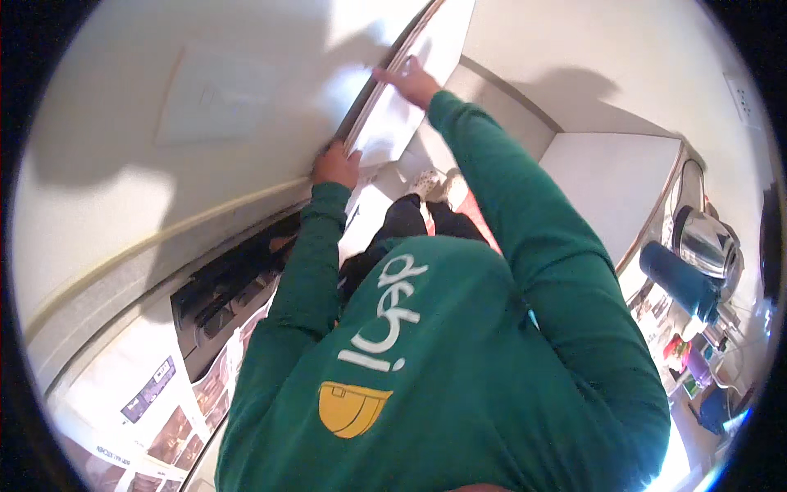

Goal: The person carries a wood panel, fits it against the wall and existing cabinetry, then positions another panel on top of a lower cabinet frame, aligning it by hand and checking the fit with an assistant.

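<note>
A flat white board [402, 123] with a thin layered edge stands on end at the top middle, close to a large pale surface. My left hand [336, 166] is closed round the board's lower end, its fingertips partly hidden. Higher along the same edge, my right hand [416, 86] grips the board, with one finger laid across the edge. Both arms reach forward in green sleeves.
To the left is the pale surface [106, 123] with a raised rim. Printed sheets [156, 410] and a dark object [225, 283] lie below it. On the right are a white cabinet [607, 180], a metal kettle [705, 242], a blue bottle [676, 275] and a wall socket [740, 97].
</note>
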A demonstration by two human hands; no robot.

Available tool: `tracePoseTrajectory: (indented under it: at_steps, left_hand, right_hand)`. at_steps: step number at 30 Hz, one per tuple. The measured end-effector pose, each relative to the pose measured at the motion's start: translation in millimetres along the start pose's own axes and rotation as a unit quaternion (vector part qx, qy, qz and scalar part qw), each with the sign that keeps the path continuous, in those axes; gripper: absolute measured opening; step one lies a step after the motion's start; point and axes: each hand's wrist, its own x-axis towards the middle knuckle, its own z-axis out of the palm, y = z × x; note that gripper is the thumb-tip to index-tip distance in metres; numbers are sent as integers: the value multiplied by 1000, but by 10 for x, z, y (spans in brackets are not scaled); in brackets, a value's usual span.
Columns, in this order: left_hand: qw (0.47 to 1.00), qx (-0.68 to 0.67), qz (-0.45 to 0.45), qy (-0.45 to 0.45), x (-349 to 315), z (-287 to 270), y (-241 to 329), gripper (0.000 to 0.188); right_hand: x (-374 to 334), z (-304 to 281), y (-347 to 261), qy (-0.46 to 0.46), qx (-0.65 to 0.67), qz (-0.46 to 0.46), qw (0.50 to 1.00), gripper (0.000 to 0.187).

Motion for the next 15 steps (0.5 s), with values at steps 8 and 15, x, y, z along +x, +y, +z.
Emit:
tracePoseTrajectory:
  at_steps: [8, 15]
  left_hand:
    - [995, 86, 31, 28, 102, 128, -40, 45]
    - [995, 94, -32, 15, 107, 44, 34, 44]
  right_hand:
    - [167, 271, 258, 91, 48, -17, 994, 132]
    - [176, 236, 312, 66, 55, -41, 995, 124]
